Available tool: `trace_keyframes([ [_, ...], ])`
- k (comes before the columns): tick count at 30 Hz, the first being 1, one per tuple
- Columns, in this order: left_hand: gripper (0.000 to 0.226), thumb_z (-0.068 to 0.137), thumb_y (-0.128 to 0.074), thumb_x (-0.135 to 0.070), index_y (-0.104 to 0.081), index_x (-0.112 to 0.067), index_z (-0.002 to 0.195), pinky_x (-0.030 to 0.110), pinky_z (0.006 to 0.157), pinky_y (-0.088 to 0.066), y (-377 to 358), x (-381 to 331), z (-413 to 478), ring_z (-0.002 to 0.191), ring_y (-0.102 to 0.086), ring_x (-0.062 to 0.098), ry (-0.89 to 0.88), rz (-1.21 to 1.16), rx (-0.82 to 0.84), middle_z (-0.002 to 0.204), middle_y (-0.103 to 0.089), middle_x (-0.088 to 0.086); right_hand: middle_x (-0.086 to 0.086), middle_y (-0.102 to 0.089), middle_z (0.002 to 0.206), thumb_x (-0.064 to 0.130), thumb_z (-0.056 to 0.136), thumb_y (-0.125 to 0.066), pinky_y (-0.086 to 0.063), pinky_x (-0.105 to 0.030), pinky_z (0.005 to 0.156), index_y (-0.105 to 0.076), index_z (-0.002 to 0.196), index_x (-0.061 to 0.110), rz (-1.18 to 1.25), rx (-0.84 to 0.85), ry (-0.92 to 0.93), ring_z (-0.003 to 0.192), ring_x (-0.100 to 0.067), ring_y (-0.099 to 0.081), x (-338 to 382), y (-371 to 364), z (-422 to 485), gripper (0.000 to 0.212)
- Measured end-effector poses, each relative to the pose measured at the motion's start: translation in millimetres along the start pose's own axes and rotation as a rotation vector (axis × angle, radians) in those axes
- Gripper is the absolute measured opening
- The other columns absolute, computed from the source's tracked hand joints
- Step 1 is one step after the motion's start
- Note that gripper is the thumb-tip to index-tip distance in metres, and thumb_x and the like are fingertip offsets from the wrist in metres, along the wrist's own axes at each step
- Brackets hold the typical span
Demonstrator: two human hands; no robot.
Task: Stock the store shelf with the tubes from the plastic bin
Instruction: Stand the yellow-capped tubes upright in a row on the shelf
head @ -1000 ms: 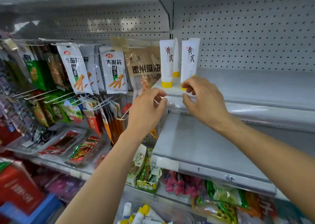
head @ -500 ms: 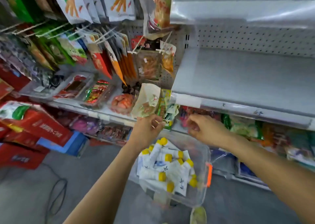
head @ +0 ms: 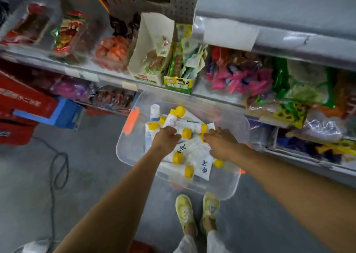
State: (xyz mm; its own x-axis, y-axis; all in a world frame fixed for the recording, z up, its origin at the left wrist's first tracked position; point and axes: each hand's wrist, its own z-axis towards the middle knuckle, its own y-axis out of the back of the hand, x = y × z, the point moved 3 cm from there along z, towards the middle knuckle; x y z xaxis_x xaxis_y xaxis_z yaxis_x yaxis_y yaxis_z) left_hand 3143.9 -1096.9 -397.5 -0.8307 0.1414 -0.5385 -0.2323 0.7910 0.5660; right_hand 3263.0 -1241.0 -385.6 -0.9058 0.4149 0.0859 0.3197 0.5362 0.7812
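Reaching down into bin (head: 221, 185), below grey shelf (head: 289, 0), with 2 arms outstretched; left hand (head: 165, 139) and right hand (head: 221, 143) side by side, knuckles up, fingers curled onto piled tubes (head: 205, 168); cannot tell whether clamped on any

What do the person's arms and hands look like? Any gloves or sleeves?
No gloves and no sleeves in view: the left hand and right hand are bare, and both forearms are bare to the picture's edge. No watch, bracelet or ring shows. Below are pale yellow-green sneakers and light trousers.
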Motion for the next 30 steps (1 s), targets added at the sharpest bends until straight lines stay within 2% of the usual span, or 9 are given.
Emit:
trace_keyframes([
  [6,0.049,0.090,-0.049,-0.002,-0.033,0.001,0.137,0.039,0.099,-0.033,-8,0,56,0.125,-0.044,0.040,-0.088,0.283,-0.196,0.136,-0.045,0.023,-0.010,-0.065,0.092,0.012,0.050,-0.081,-0.048,-0.044,0.083,-0.067,0.100,0.009,-0.246,-0.149,0.010,0.087,-0.031,-0.062,-4,-33,30,0.052],
  [10,0.058,0.091,-0.058,-0.023,-0.028,-0.008,0.139,0.042,0.095,-0.039,-19,-2,80,0.124,-0.043,0.035,-0.065,0.548,-0.213,0.135,-0.048,0.015,-0.006,-0.059,0.055,0.009,0.047,-0.054,-0.054,-0.042,0.067,-0.068,0.076,0.006,-0.357,-0.361,0.045,0.052,-0.026,-0.059,-8,-46,37,0.033],
  [13,0.059,0.090,-0.060,-0.026,-0.029,-0.010,0.139,0.041,0.097,-0.038,-22,-6,84,0.122,-0.047,0.032,-0.098,0.706,-0.274,0.131,-0.052,0.013,-0.004,-0.059,0.054,0.014,0.064,-0.048,-0.041,-0.039,0.072,-0.067,0.081,0.008,-0.373,-0.354,0.073,0.051,-0.024,-0.057,-8,-59,46,0.026],
  [16,0.060,0.086,-0.065,-0.029,-0.033,-0.015,0.135,0.042,0.093,-0.040,-14,-11,78,0.118,-0.050,0.033,-0.116,0.692,-0.271,0.125,-0.054,0.013,-0.007,-0.069,0.077,0.020,0.065,-0.070,-0.040,-0.037,0.082,-0.061,0.107,0.006,-0.399,-0.190,0.071,0.074,-0.023,-0.065,-2,-43,36,0.046],
  [18,0.063,0.083,-0.067,-0.034,-0.034,-0.022,0.135,0.042,0.090,-0.042,-3,-14,66,0.115,-0.053,0.036,-0.122,0.630,-0.236,0.123,-0.054,0.014,-0.008,-0.063,0.118,0.026,0.082,-0.066,-0.033,-0.040,0.102,-0.041,0.134,0.007,-0.324,0.028,0.075,0.112,-0.027,-0.057,-1,-35,23,0.060],
  [20,0.064,0.081,-0.069,-0.037,-0.036,-0.026,0.134,0.043,0.087,-0.046,12,-18,49,0.112,-0.056,0.037,-0.111,0.505,-0.222,0.122,-0.055,0.013,-0.004,-0.057,0.128,0.032,0.085,-0.063,-0.034,-0.040,0.101,-0.038,0.135,0.012,-0.217,0.153,0.034,0.118,-0.027,-0.054,1,-21,6,0.060],
  [25,0.058,0.070,-0.078,-0.035,-0.051,-0.019,0.118,0.042,0.085,-0.053,52,-29,-2,0.099,-0.064,0.031,-0.020,0.099,-0.262,0.105,-0.067,0.008,0.001,-0.062,0.089,0.050,0.067,-0.061,-0.046,-0.024,0.063,-0.058,0.094,0.020,0.483,0.209,-0.173,0.078,-0.017,-0.063,-11,18,-34,0.041],
  [27,0.045,0.070,-0.081,-0.029,-0.054,-0.015,0.102,0.038,0.068,-0.059,66,-31,-26,0.078,-0.067,0.029,0.060,-0.235,-0.231,0.092,-0.068,0.009,0.001,-0.052,0.064,0.034,0.074,-0.067,-0.036,-0.019,0.043,-0.052,0.075,0.015,0.821,0.156,-0.235,0.047,-0.009,-0.052,-13,40,-54,0.024],
  [30,0.031,0.077,-0.078,-0.015,-0.047,-0.017,0.083,0.021,0.040,-0.046,78,-39,-62,0.062,-0.063,0.025,0.119,-0.603,-0.166,0.082,-0.062,0.010,-0.003,-0.042,0.053,0.022,0.079,-0.074,-0.025,-0.020,0.042,-0.046,0.070,0.011,1.116,0.120,-0.309,0.037,-0.015,-0.037,-14,65,-80,0.031],
])
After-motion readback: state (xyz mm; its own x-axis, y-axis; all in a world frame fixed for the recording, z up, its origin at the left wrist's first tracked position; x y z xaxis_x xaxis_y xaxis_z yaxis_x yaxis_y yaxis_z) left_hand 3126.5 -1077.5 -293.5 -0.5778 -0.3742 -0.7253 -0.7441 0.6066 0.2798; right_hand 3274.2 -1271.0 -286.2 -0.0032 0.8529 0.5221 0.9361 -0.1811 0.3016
